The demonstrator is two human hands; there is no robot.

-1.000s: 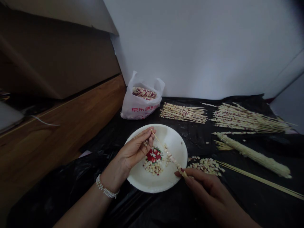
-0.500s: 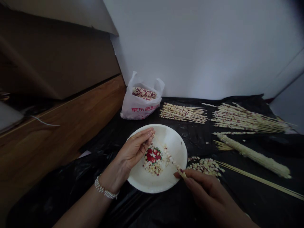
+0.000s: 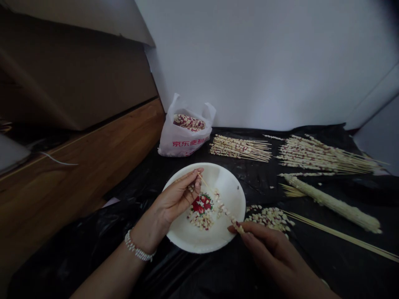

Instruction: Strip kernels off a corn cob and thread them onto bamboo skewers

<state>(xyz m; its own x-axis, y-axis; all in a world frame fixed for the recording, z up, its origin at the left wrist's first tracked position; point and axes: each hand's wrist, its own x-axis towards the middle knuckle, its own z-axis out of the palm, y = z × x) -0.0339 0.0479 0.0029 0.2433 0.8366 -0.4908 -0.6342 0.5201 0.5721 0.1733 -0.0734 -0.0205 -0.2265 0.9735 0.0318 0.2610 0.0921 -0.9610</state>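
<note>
Between my hands a thin wooden skewer slants over the white bowl, strung with cream and dark red corn kernels along its lower part. My right hand pinches its kernel-covered lower end near the bowl's right rim. At its bare upper tip, the fingers of my left hand are closed; whether a kernel sits in that pinch is too small to tell. A few pale kernels show in the curled left fingers. Loose corn kernels lie in the bowl, over a red and green printed pattern.
Behind the bowl stands a white plastic bag holding a corn cob. Strung skewers lie in a small pile and a larger pile. Rightward are a stripped cob, bare skewers and a kernel heap on black plastic sheeting.
My left fingers have shifted slightly at the skewer's tip, and a little more bare stick shows below them. The right hand and the bowl have hardly moved.
</note>
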